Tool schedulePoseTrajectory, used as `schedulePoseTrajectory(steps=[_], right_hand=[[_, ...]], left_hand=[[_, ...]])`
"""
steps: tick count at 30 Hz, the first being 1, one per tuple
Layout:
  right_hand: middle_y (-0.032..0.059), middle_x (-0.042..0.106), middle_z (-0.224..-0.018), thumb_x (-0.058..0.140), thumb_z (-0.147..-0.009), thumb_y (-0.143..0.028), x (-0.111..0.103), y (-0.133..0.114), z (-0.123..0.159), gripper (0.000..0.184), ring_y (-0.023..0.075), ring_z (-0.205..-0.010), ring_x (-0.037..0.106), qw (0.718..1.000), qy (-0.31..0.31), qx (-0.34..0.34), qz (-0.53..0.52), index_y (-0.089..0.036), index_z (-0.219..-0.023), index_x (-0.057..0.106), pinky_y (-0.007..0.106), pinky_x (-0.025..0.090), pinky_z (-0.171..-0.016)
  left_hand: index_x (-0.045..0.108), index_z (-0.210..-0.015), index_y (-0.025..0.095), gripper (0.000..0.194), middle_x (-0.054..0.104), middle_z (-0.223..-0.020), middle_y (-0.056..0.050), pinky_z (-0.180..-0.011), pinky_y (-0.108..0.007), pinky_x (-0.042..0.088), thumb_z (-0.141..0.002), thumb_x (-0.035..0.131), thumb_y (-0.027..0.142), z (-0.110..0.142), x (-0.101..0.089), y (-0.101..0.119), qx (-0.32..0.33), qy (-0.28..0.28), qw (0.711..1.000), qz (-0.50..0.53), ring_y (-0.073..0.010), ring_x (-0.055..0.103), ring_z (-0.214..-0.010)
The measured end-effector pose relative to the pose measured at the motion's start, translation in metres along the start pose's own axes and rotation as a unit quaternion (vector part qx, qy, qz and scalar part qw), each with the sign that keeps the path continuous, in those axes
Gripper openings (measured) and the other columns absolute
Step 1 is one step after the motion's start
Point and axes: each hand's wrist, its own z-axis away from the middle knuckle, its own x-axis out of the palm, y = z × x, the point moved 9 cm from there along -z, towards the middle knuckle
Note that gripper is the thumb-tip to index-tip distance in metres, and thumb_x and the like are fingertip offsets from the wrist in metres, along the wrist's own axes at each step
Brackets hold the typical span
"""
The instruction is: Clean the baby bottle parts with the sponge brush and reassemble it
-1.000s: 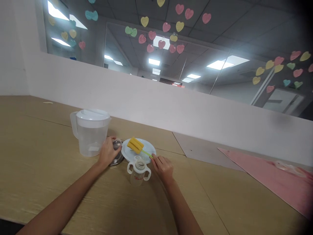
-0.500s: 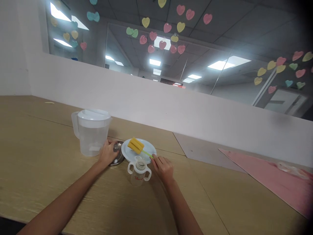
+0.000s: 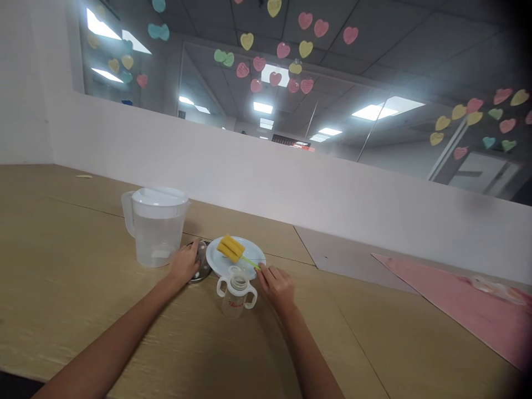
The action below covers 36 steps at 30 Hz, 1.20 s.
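Observation:
My right hand (image 3: 277, 284) is closed around the thin green handle of a yellow sponge brush (image 3: 231, 247). The brush head rests over a pale plate (image 3: 258, 256). In front of the plate stands a clear baby bottle (image 3: 233, 303) with white side handles and an uncovered threaded neck. My left hand (image 3: 185, 264) reaches over the left side of a shiny metal dish (image 3: 203, 271), fingers apart as far as they show. Small clear and white pieces lie in the dish, partly hidden by that hand; I cannot make out their kind.
A lidded, translucent pitcher (image 3: 158, 230) with liquid inside stands behind my left hand. A pink mat (image 3: 457, 299) with a crumpled clear plastic piece (image 3: 496, 289) lies at the right. A white wall (image 3: 249, 172) below glass bounds the table at the back.
My left hand lowered a clear domed piece into the metal dish, let go of it and drew back slightly to the left. My right hand and the sponge brush have stayed in place.

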Motion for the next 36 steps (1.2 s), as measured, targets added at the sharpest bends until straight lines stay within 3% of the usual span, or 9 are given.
schedulePoseTrajectory(steps=[9, 13, 16, 18, 21, 25, 30, 36], right_hand=[[-0.0010, 0.059, -0.057, 0.055, -0.089, -0.028, 0.002, 0.001, 0.001, 0.016, 0.0072, -0.051, 0.049, 1.000, 0.004, 0.003, 0.000, -0.017, -0.086, 0.067, 0.024, 0.031, -0.054], [-0.0008, 0.059, -0.056, 0.054, -0.089, -0.029, -0.002, 0.004, -0.001, 0.019, 0.0072, -0.050, 0.049, 1.000, 0.017, 0.016, -0.003, -0.017, -0.084, 0.068, 0.024, 0.031, -0.053], [-0.0003, 0.059, -0.055, 0.053, -0.090, -0.029, -0.005, 0.013, -0.001, 0.021, 0.0075, -0.049, 0.049, 0.998, 0.029, 0.061, -0.007, -0.017, -0.084, 0.069, 0.023, 0.031, -0.053], [-0.0002, 0.060, -0.055, 0.052, -0.091, -0.030, -0.006, 0.020, 0.000, 0.023, 0.0074, -0.048, 0.049, 0.995, 0.036, 0.092, -0.009, -0.017, -0.084, 0.069, 0.022, 0.031, -0.052], [-0.0003, 0.059, -0.054, 0.051, -0.091, -0.031, -0.007, 0.027, 0.002, 0.025, 0.0068, -0.046, 0.048, 0.992, 0.045, 0.121, -0.009, -0.017, -0.084, 0.070, 0.022, 0.031, -0.051], [-0.0004, 0.060, -0.054, 0.050, -0.091, -0.032, -0.006, 0.031, 0.003, 0.027, 0.0065, -0.046, 0.049, 0.990, 0.040, 0.137, -0.014, -0.018, -0.084, 0.071, 0.021, 0.031, -0.051], [-0.0006, 0.060, -0.054, 0.051, -0.091, -0.032, -0.007, 0.030, 0.002, 0.027, 0.0068, -0.046, 0.049, 0.990, 0.043, 0.135, -0.011, -0.018, -0.082, 0.071, 0.022, 0.031, -0.050], [0.0003, 0.062, -0.056, 0.050, -0.091, -0.033, -0.004, 0.033, 0.003, 0.027, 0.0069, -0.048, 0.052, 0.988, 0.040, 0.151, -0.012, -0.018, -0.083, 0.071, 0.021, 0.032, -0.052]], left_hand=[[0.037, -0.132, 0.012, 0.054, 0.066, -0.103, -0.013, -0.080, -0.035, 0.046, -0.079, 0.041, 0.010, 0.000, 0.001, 0.001, 0.008, 0.017, 1.000, 0.003, -0.0259, 0.060, -0.097], [0.047, -0.125, 0.014, 0.044, 0.066, -0.106, -0.010, -0.084, -0.035, 0.046, -0.081, 0.038, 0.013, 0.000, -0.025, 0.007, 0.014, 0.088, 0.988, 0.127, -0.0232, 0.059, -0.098], [0.055, -0.116, 0.017, 0.037, 0.067, -0.105, -0.006, -0.089, -0.034, 0.044, -0.083, 0.039, 0.020, -0.002, -0.045, 0.025, 0.054, 0.123, 0.970, 0.203, -0.0215, 0.059, -0.099], [0.061, -0.108, 0.019, 0.033, 0.068, -0.103, -0.006, -0.090, -0.035, 0.043, -0.083, 0.041, 0.024, -0.007, -0.047, 0.048, 0.090, 0.084, 0.971, 0.203, -0.0219, 0.060, -0.098], [0.068, -0.097, 0.020, 0.030, 0.070, -0.100, -0.008, -0.086, -0.035, 0.043, -0.081, 0.044, 0.028, -0.015, -0.030, 0.089, 0.138, -0.038, 0.978, 0.149, -0.0240, 0.061, -0.096], [0.070, -0.071, 0.018, 0.019, 0.070, -0.074, -0.010, -0.073, -0.034, 0.045, -0.073, 0.056, 0.031, -0.024, -0.010, 0.126, 0.154, -0.084, 0.976, 0.131, -0.0257, 0.063, -0.077], [0.065, -0.058, 0.018, 0.009, 0.067, -0.064, -0.008, -0.067, -0.032, 0.044, -0.065, 0.061, 0.021, -0.028, 0.008, 0.137, 0.149, -0.099, 0.974, 0.139, -0.0234, 0.061, -0.067], [0.065, -0.066, 0.018, 0.015, 0.066, -0.071, -0.006, -0.063, -0.028, 0.043, -0.073, 0.052, 0.023, -0.017, -0.007, 0.124, 0.167, -0.080, 0.964, 0.190, -0.0191, 0.059, -0.066]])
